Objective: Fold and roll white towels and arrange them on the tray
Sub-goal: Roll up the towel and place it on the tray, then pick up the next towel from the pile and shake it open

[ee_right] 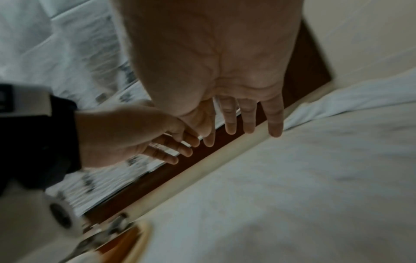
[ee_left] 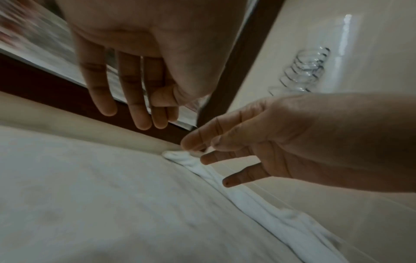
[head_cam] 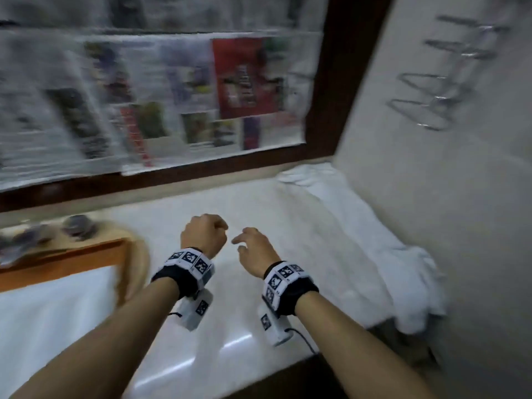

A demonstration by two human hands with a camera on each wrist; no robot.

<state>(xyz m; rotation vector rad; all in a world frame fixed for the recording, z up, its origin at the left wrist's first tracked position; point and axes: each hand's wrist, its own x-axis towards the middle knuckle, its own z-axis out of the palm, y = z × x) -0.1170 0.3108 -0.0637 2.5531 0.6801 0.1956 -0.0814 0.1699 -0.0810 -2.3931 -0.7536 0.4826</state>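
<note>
A white towel (head_cam: 288, 220) lies spread flat on the counter, and my two hands hover close together just above it. More white towel cloth (head_cam: 408, 272) is bunched along the right wall. My left hand (head_cam: 205, 230) holds nothing; in the left wrist view its fingers (ee_left: 135, 106) hang straight and relaxed. My right hand (head_cam: 247, 243) is empty too, with loosely spread fingers (ee_left: 213, 158) near the bunched cloth (ee_left: 258, 201). The right wrist view shows both hands (ee_right: 247, 121) (ee_right: 157, 146) over the flat towel (ee_right: 292, 186). A round wooden tray (head_cam: 138, 263) sits at the left.
A window papered with newspaper (head_cam: 172, 96) in a dark wood frame stands behind the counter. The right wall carries wire hooks (head_cam: 446, 82). Dark small objects (head_cam: 77, 226) lie at the tray's far edge. The shiny counter front edge (head_cam: 230, 367) runs below my wrists.
</note>
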